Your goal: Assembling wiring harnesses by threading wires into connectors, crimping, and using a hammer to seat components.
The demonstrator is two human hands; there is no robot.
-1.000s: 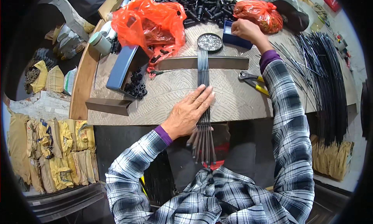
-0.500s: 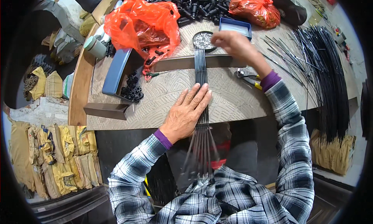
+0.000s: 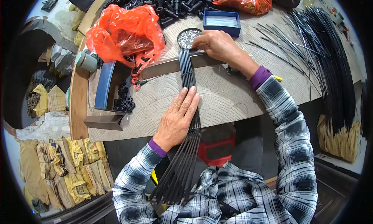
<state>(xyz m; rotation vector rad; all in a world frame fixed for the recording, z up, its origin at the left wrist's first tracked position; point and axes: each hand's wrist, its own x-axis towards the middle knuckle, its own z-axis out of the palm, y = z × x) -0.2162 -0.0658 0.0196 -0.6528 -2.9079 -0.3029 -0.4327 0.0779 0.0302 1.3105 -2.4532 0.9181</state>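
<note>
Lying flat across the patterned work surface (image 3: 233, 95), a tight row of thin black rods (image 3: 188, 68) runs with its long axis straight away from the person, the far ends reaching the fingertips of the right hand (image 3: 217, 46) and the near ends fanning apart past the table edge toward the lap. The left hand (image 3: 176, 119) rests palm-down on the row near its middle, fingers stretched out flat and together, pointing along the rods, pressing rather than gripping; the rods continue beyond those fingertips on the far side and pass under the palm on the near side. The right hand sits at the far end of the row, fingers curled downward where the rods cross a dark metal bar (image 3: 171, 66); whether the fingers pinch something small cannot be told. That bar lies crosswise to the rods, extending to the left of the right-hand fingers. Just beyond the right-hand fingertips: a round dish of small silvery pieces (image 3: 187, 36), touching or nearly so; just beyond the knuckles, a blue box (image 3: 221, 23). Left of the left-hand fingers, well apart: a blue tray holding black fittings (image 3: 123, 97), an orange plastic bag (image 3: 124, 33). Right of both hands, well apart: a large sheaf of long black rods (image 3: 330, 60). The right hand is the nearer to the rods' far ends, the left to their midsection.
</note>
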